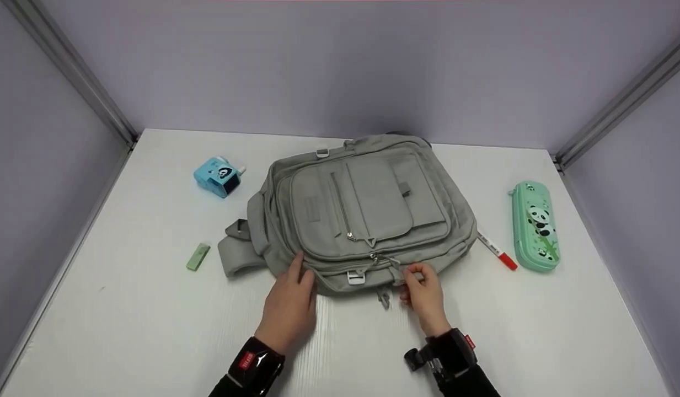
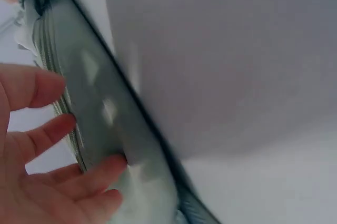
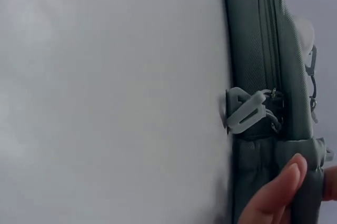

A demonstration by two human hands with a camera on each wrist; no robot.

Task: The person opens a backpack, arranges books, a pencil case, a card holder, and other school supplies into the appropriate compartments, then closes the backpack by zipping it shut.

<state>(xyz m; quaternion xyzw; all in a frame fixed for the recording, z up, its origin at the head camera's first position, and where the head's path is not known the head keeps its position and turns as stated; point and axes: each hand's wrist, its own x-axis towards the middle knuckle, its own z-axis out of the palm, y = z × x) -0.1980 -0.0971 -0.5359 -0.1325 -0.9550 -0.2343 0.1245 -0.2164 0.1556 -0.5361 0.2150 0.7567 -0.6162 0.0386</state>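
Note:
A grey-green backpack (image 1: 323,231) lies on the white table with its front pockets facing up. At its near left edge my left hand (image 1: 287,306) rests with extended fingers touching the fabric. The left wrist view shows those fingers (image 2: 47,134) spread along the bag's zippered side. My right hand (image 1: 426,300) pinches the near right edge of the bag at a gathered side pocket (image 3: 254,155), thumb on one face and a finger on the other. Beside that grip, zipper pulls (image 3: 247,112) hang close together.
A blue pencil sharpener (image 1: 215,175) with a panda and a green eraser (image 1: 198,257) are left of the bag. To the right lie a red-capped marker (image 1: 505,259), partly hidden by the bag, and a mint panda pencil case (image 1: 535,226). Grey panels (image 1: 340,66) border the table.

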